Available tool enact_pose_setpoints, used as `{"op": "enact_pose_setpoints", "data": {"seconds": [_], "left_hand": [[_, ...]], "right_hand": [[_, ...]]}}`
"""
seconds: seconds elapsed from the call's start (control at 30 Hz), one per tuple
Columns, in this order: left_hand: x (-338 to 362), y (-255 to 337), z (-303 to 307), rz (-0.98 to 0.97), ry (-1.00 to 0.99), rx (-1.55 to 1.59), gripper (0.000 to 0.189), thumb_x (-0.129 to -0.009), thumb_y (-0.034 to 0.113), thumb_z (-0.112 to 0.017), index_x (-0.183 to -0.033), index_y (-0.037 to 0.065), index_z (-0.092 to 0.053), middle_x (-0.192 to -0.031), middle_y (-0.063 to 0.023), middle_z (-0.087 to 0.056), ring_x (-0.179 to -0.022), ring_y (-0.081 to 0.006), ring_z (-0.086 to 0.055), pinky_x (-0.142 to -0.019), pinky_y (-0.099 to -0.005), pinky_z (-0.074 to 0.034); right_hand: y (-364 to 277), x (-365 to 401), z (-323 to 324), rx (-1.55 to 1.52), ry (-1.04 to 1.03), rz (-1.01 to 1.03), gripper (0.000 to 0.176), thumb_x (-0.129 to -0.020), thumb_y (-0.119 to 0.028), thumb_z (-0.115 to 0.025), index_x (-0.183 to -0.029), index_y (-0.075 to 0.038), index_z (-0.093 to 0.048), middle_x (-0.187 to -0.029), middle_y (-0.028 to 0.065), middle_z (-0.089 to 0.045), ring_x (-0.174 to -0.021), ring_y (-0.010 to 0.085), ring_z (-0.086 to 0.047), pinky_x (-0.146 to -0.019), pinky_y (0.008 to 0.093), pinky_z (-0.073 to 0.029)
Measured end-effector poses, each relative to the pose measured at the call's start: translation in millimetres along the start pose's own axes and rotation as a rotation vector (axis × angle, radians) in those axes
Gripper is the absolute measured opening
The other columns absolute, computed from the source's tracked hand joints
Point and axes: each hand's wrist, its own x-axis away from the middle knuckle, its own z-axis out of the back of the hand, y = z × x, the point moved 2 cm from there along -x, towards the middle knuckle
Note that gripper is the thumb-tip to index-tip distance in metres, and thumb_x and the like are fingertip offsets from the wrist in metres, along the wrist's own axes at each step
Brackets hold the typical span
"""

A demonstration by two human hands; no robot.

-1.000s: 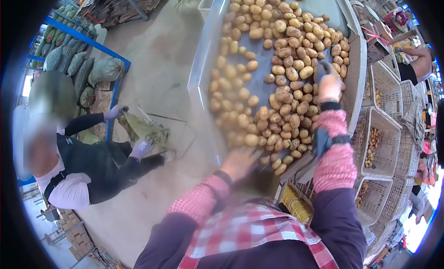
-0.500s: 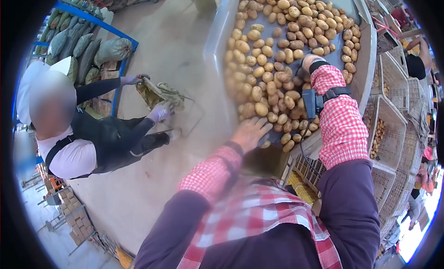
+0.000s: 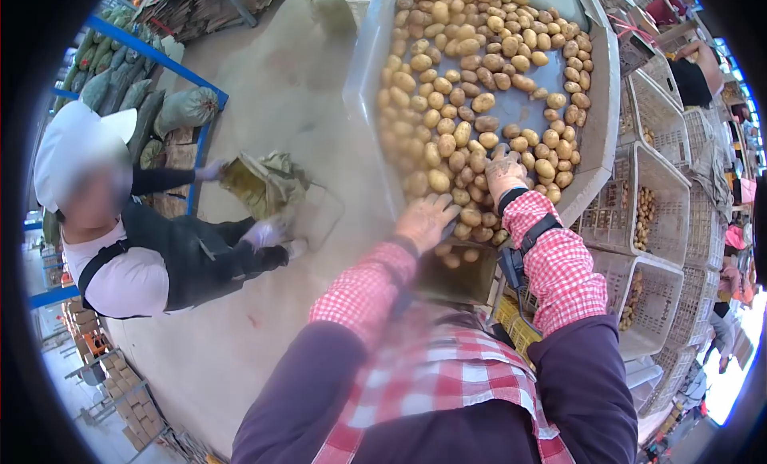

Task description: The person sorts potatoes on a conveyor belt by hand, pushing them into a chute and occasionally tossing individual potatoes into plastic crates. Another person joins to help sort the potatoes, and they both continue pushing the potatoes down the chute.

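Many potatoes (image 3: 463, 132) lie spread over a blue-grey sorting table (image 3: 595, 156) with raised metal edges. My left hand (image 3: 427, 222) rests at the table's near left corner, fingers apart against the nearest potatoes. To its right, my right hand (image 3: 505, 175) reaches onto the potatoes near the front, its fingers spread and bent over them. Neither hand is lifting a potato that I can see. Just below the front edge, a few potatoes (image 3: 451, 260) are over a dull greenish chute or bin (image 3: 447, 282).
At the left a person in a white cap and dark apron (image 3: 192, 256) holds an open green sack (image 3: 260, 184). Filled sacks (image 3: 188, 109) lie behind a blue frame (image 3: 164, 58). Plastic crates (image 3: 663, 176), some with potatoes, stand at the right. A yellow crate (image 3: 515, 327) is near my body.
My right hand has come back toward me from farther up the table, and potatoes have gathered near the front. Some are now below the edge. The other person's sack has opened wider.
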Motion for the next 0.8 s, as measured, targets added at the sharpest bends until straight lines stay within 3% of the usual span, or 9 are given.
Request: {"op": "enact_pose_setpoints", "data": {"seconds": [0.1, 0.2, 0.33, 0.43, 0.5, 0.63, 0.73, 0.77, 0.8], "left_hand": [[2.4, 2.6, 0.0, -0.02, 0.011, 0.019, 0.032, -0.088, 0.022, -0.067, -0.119, 0.011, -0.068, -0.116, -0.0099, -0.064, -0.108, -0.0296, -0.062, -0.092, -0.0425, -0.052], [-1.9, 2.6, 2.0, -0.015, -0.027, -0.008, 0.034, -0.088, 0.022, -0.067, -0.121, 0.011, -0.068, -0.118, -0.0109, -0.064, -0.11, -0.0306, -0.062, -0.093, -0.0429, -0.052], [2.6, -1.7, -18.1, -0.017, -0.046, -0.072, 0.038, -0.085, 0.027, -0.071, -0.121, 0.017, -0.067, -0.118, -0.0099, -0.062, -0.107, -0.0314, -0.063, -0.089, -0.0459, -0.053], [-3.0, 6.4, -4.7, -0.011, -0.086, -0.117, 0.03, -0.093, 0.026, -0.064, -0.121, 0.015, -0.068, -0.123, -0.0114, -0.063, -0.11, -0.0306, -0.064, -0.092, -0.0439, -0.053], [0.1, 8.6, -6.4, 0.005, -0.1, -0.121, 0.037, -0.089, 0.028, -0.068, -0.125, 0.018, -0.067, -0.121, -0.0099, -0.062, -0.11, -0.031, -0.063, -0.091, -0.0447, -0.053], [3.4, 5.5, -10.2, -0.033, -0.114, -0.088, 0.039, -0.089, 0.029, -0.069, -0.127, 0.02, -0.067, -0.12, -0.0091, -0.062, -0.109, -0.0307, -0.063, -0.091, -0.0456, -0.053], [6.0, 0.0, -13.6, -0.05, -0.11, -0.061, 0.036, -0.09, 0.027, -0.068, -0.125, 0.019, -0.068, -0.117, -0.0088, -0.064, -0.108, -0.0295, -0.063, -0.092, -0.0442, -0.052], [4.3, 3.5, -6.9, -0.041, -0.131, -0.052, 0.035, -0.09, 0.026, -0.067, -0.124, 0.018, -0.069, -0.117, -0.0087, -0.064, -0.109, -0.0289, -0.063, -0.093, -0.0428, -0.052], [2.6, 8.3, -0.7, -0.038, -0.153, -0.038, 0.034, -0.09, 0.024, -0.066, -0.123, 0.017, -0.07, -0.116, -0.0086, -0.064, -0.109, -0.0282, -0.063, -0.094, -0.0415, -0.052]], "right_hand": [[17.9, -12.8, -28.8, -0.034, 0.205, 0.157, 0.024, -0.097, -0.016, -0.06, -0.118, -0.017, -0.072, -0.138, 0.017, -0.05, -0.125, 0.04, -0.056, -0.09, 0.048, -0.059], [33.4, 20.3, -8.0, -0.422, 0.392, 0.134, 0.024, -0.087, -0.006, -0.064, -0.109, -0.014, -0.068, -0.129, 0.0224, -0.057, -0.107, 0.0431, -0.065, -0.088, 0.0511, -0.056], [59.1, 77.4, -17.4, -0.709, 0.57, 0.033, 0.038, -0.084, -0.001, -0.064, -0.118, -0.014, -0.071, -0.133, 0.0235, -0.056, -0.115, 0.0442, -0.062, -0.097, 0.0481, -0.052], [75.7, 72.7, -34.4, -0.688, 0.528, -0.023, 0.041, -0.084, -0.009, -0.073, -0.125, -0.015, -0.07, -0.138, 0.0229, -0.053, -0.119, 0.0454, -0.06, -0.1, 0.0482, -0.052], [71.1, 72.4, -28.6, -0.608, 0.508, 0.003, 0.034, -0.091, -0.01, -0.067, -0.125, -0.014, -0.069, -0.139, 0.0209, -0.051, -0.119, 0.0442, -0.06, -0.099, 0.0467, -0.054], [32.3, 26.0, -39.2, -0.222, 0.207, -0.097, 0.025, -0.096, -0.014, -0.062, -0.119, -0.014, -0.072, -0.142, 0.0163, -0.049, -0.123, 0.0361, -0.059, -0.082, 0.0423, -0.064], [21.8, 1.3, -52.5, -0.009, 0.342, -0.137, 0.027, -0.099, -0.015, -0.058, -0.12, -0.013, -0.074, -0.14, 0.0138, -0.05, -0.123, 0.035, -0.059, -0.079, 0.0405, -0.064], [22.8, -2.0, -43.9, 0.064, 0.175, -0.118, 0.029, -0.103, -0.018, -0.057, -0.13, -0.015, -0.067, -0.154, 0.0173, -0.045, -0.122, 0.0383, -0.061, -0.084, 0.0411, -0.061], [29.7, -5.9, -43.7, -0.046, 0.167, -0.082, 0.028, -0.102, -0.021, -0.06, -0.127, -0.014, -0.068, -0.157, 0.0224, -0.04, -0.119, 0.0394, -0.063, -0.085, 0.0436, -0.06]]}}
